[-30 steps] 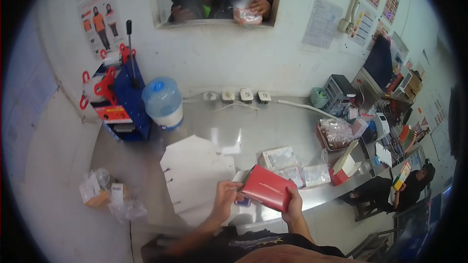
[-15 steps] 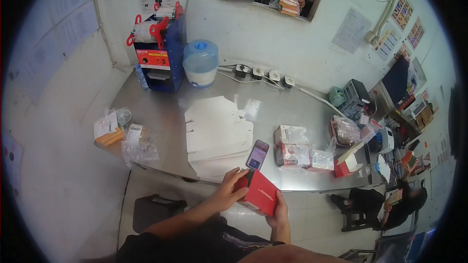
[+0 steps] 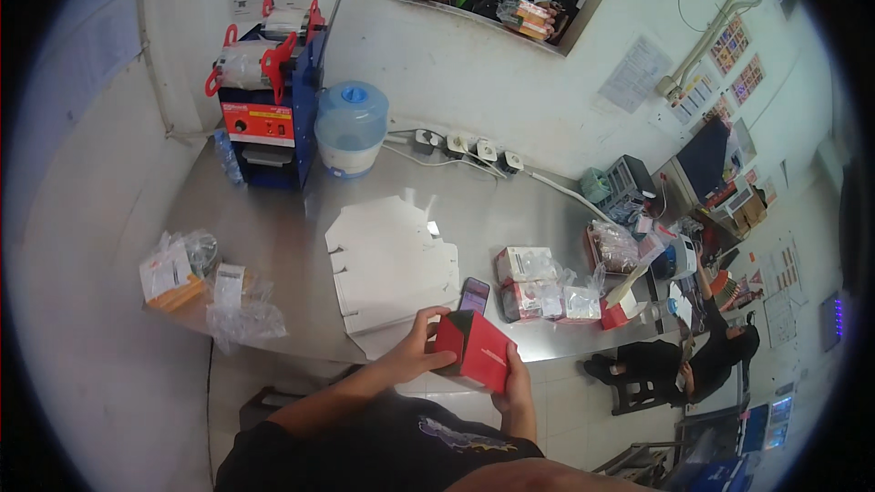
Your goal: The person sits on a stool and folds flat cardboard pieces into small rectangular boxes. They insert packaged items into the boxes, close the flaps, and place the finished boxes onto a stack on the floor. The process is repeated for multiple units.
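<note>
A red cardboard box (image 3: 488, 351) is held between both my hands, just in front of the table's near edge. My left hand (image 3: 417, 346) grips its left end, thumb near the dark end panel and fingers over the top edge. Around the right side of the box my right hand (image 3: 516, 389) is closed. Just beyond the box lies a phone (image 3: 474, 295) with its screen lit. To the left of the phone is a stack of flat white cardboard box blanks (image 3: 387, 264). Whatever may be inside the red box is hidden.
Right of the phone stand small boxes in clear plastic bags (image 3: 526, 302) and an open red box (image 3: 617, 312). Bagged orange packs (image 3: 173, 278) lie at left. A sealing machine (image 3: 264, 118) and water container (image 3: 351, 132) stand behind. A person (image 3: 720, 364) sits at right.
The view has shifted, so the table sits further left in it. I still hold the red box. The seated person has stretched an arm toward the counter; a person's hand now shows at the window.
</note>
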The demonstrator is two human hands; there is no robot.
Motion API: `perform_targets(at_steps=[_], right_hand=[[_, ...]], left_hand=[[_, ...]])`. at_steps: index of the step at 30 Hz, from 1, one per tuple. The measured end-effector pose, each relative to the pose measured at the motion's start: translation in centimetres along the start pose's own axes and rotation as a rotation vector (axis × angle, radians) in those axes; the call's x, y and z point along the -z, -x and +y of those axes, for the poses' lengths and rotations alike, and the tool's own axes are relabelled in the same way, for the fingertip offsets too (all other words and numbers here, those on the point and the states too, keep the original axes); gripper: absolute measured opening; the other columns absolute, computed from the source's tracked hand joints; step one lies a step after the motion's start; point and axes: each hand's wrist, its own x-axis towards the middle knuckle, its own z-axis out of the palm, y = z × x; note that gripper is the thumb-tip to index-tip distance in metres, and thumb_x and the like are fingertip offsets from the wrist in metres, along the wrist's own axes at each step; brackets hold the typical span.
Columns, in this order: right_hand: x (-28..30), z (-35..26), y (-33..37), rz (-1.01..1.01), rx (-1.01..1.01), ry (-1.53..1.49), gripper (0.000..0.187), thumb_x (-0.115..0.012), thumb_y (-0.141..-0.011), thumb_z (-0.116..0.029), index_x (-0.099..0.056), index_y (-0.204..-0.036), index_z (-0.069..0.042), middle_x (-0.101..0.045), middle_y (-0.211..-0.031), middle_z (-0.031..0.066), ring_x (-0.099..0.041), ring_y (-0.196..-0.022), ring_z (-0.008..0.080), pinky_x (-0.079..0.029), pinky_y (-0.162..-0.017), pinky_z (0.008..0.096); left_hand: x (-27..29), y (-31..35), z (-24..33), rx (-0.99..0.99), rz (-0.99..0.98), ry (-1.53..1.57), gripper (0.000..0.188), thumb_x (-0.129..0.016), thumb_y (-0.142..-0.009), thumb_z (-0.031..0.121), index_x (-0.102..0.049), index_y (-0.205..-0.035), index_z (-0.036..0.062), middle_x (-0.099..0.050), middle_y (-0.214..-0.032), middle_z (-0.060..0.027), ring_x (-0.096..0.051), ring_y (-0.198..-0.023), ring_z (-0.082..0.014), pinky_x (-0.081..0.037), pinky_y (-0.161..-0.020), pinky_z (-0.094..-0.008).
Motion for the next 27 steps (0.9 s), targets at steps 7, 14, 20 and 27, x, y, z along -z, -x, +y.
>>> perform_targets(at_steps=[7, 14, 20, 27], right_hand=[[-7.3, -0.9, -5.1, 0.014, 0.244, 0.164, 0.045, -0.050, -0.109, -0.034, -0.053, -0.140, -0.002, -0.067, -0.126, 0.0108, -0.068, -0.111, 0.0199, -0.055, -0.096, 0.0340], [-8.2, 0.7, -7.1, 0.177, 0.273, 0.203, 0.045, -0.056, -0.107, -0.032, -0.054, -0.137, 0.001, -0.068, -0.121, 0.0118, -0.068, -0.106, 0.0178, -0.055, -0.093, 0.0312], [-7.4, 3.2, -5.9, 0.390, 0.258, 0.247, 0.046, -0.061, -0.104, -0.030, -0.054, -0.136, 0.002, -0.068, -0.120, 0.0134, -0.067, -0.105, 0.0187, -0.054, -0.093, 0.0323], [-7.9, 2.4, -3.0, 0.488, 0.345, 0.030, 0.048, -0.069, -0.092, -0.014, -0.056, -0.135, 0.003, -0.066, -0.126, 0.0143, -0.064, -0.114, 0.0229, -0.050, -0.103, 0.0350]], left_hand=[[7.6, -3.4, 3.2, 0.275, 0.277, 0.470, 0.062, -0.072, -0.098, 0.023, -0.025, -0.140, 0.0196, -0.047, -0.138, -0.0122, -0.055, -0.122, -0.0237, -0.056, -0.093, -0.0424], [10.9, -6.0, 2.3, 0.144, 0.074, 0.477, 0.061, -0.056, -0.106, 0.023, -0.027, -0.159, 0.0107, -0.046, -0.149, -0.0151, -0.049, -0.136, -0.0219, -0.044, -0.111, -0.0396], [10.2, -8.2, 2.8, 0.338, 0.056, 0.284, 0.071, -0.048, -0.110, 0.031, -0.015, -0.163, -0.0028, -0.043, -0.157, -0.0165, -0.045, -0.141, -0.0228, -0.035, -0.116, -0.0326], [9.6, -9.4, 1.4, 0.355, -0.003, 0.068, 0.062, -0.050, -0.110, 0.029, -0.026, -0.161, 0.0042, -0.056, -0.133, -0.0127, -0.056, -0.120, -0.0186, -0.044, -0.106, -0.0319]])
